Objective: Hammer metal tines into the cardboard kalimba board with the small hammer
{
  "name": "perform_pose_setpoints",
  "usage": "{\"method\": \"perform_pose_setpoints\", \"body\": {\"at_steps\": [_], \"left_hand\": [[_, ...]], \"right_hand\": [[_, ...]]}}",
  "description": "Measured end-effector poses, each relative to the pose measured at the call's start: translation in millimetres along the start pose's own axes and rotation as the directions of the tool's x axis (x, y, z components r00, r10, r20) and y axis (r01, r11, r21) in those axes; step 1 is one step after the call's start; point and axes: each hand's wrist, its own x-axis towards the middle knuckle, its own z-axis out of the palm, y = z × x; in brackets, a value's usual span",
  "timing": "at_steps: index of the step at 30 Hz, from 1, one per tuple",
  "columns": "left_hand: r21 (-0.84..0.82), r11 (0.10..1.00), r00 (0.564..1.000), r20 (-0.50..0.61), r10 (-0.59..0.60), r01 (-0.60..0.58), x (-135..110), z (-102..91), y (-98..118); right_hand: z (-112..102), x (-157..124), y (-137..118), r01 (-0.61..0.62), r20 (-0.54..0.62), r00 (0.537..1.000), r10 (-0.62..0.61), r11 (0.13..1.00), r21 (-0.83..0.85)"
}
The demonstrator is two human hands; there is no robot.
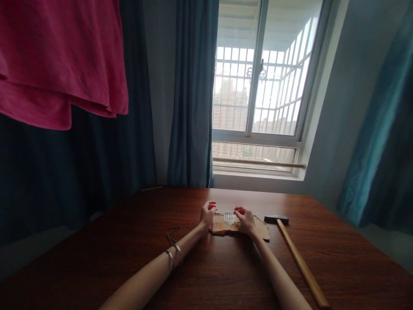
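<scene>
My left hand (pixel 207 214) rests curled at the left edge of a small tan dotted pad (pixel 222 224) lying on the wooden table (pixel 129 241). My right hand (pixel 245 218) lies on the pad's right part with its fingers pinched together. Between the two hands a few thin metal prongs (pixel 229 215) stand up from the pad. What the fingers of either hand hold is too small to make out. A bracelet (pixel 172 253) circles my left wrist.
A hammer with a dark head (pixel 276 218) and a long wooden handle (pixel 301 265) lies to the right of the pad. A window (pixel 258 90) with blue curtains (pixel 190 94) is behind the table. Pink cloth (pixel 61 56) hangs at the upper left.
</scene>
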Motion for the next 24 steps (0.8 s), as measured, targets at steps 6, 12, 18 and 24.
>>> {"method": "perform_pose_setpoints", "body": {"at_steps": [6, 12, 18, 24], "left_hand": [[-0.190, 0.968, 0.986, 0.024, -0.163, 0.165, 13.3, 27.8, -15.2], [-0.200, 0.975, 0.994, 0.070, -0.085, 0.098, 12.6, 37.6, -19.9], [-0.146, 0.988, 0.981, 0.192, -0.014, 0.043, 8.2, 35.3, -20.5], [0.032, 0.994, 0.937, 0.338, 0.086, -0.102, 5.5, 34.0, -17.2]], "right_hand": [[10.2, -1.6, 11.7, 0.040, 0.031, 0.999, -0.036, 0.991, -0.132], [12.3, -8.4, 13.3, 0.081, 0.073, 0.995, -0.066, 0.971, -0.224], [13.7, -9.9, 12.5, 0.122, 0.086, 0.991, -0.101, 0.949, -0.292], [12.1, -12.8, 9.7, 0.152, 0.097, 0.987, -0.128, 0.936, -0.316]]}}
